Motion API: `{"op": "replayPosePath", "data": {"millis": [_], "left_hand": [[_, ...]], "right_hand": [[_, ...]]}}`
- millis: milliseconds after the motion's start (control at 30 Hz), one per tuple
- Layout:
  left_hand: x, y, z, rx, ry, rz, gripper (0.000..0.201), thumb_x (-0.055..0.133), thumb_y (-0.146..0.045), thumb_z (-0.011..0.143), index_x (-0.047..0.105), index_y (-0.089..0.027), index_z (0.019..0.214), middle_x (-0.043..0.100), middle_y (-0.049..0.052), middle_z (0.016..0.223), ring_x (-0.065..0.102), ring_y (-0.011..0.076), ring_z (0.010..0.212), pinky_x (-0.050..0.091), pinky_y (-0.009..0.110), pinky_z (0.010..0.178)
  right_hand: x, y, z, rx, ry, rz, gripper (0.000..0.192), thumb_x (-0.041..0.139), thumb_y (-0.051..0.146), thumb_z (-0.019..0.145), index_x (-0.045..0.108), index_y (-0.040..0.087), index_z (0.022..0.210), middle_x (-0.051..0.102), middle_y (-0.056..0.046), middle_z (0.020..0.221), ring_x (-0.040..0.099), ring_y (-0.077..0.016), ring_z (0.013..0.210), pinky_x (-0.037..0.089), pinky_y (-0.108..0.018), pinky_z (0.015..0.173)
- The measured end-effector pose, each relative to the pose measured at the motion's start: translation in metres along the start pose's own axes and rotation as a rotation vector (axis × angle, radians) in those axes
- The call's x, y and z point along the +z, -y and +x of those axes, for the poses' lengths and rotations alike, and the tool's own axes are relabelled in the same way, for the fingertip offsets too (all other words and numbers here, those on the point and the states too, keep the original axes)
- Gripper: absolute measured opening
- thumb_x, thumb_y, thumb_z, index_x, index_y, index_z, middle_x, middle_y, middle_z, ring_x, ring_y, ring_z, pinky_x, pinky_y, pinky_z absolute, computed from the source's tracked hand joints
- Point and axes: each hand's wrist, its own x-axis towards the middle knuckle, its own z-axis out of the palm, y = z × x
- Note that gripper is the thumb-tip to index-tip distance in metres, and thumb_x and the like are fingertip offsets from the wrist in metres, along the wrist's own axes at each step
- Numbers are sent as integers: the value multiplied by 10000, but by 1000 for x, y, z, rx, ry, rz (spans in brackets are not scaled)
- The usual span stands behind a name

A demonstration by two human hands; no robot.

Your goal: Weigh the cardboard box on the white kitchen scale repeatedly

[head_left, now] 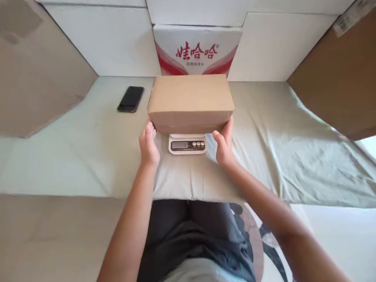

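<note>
Two hands frame the cardboard box [190, 102]: our left hand [149, 145] and right hand [225, 144] press its near lower corners, clamping it between them. It sits on the scale [187, 144], whose display reads blank; letting go remains.

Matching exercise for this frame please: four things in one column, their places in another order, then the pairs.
1. closed brown cardboard box
2. black smartphone
3. white digital scale
4. white carton with red lettering

A. against the back wall
B. under the box
C. between both hands
D. flat on the green cloth, left of the box

Pairs: 1-C, 2-D, 3-B, 4-A
</note>
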Motion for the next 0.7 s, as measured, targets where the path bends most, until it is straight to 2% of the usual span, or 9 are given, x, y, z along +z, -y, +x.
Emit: {"op": "replayPosePath", "data": {"millis": [300, 533, 700], "left_hand": [[1, 2, -1, 55, 35, -2, 899, 553, -930, 839, 806, -190, 1282, 744, 166, 1438, 584, 362, 1503, 479, 462, 1264], [2, 2, 0, 44, 33, -2, 941, 553, -943, 825, 793, -173, 1309, 721, 183, 1470, 544, 382, 1534, 447, 485, 1288], [-1, 4, 1, 63, 37, -6, 921, 535, -915, 863, 775, -165, 1342, 687, 192, 1514, 535, 382, 1541, 422, 496, 1305]], "right_hand": [[-2, -5, 7, 5, -56, 56, 703, 622, 578, 925, 403, 401, 1570, 464, -16, 1690, 378, -293, 1645, 279, -546, 1414], [0, 1, 5, 14, -42, 77, 727, 643, 566, 914, 403, 396, 1578, 460, -13, 1713, 397, -297, 1638, 282, -546, 1415], [-2, 1, 8, 27, -83, 84, 726, 622, 643, 901, 429, 421, 1564, 407, 29, 1756, 330, -299, 1679, 243, -558, 1431]]}}
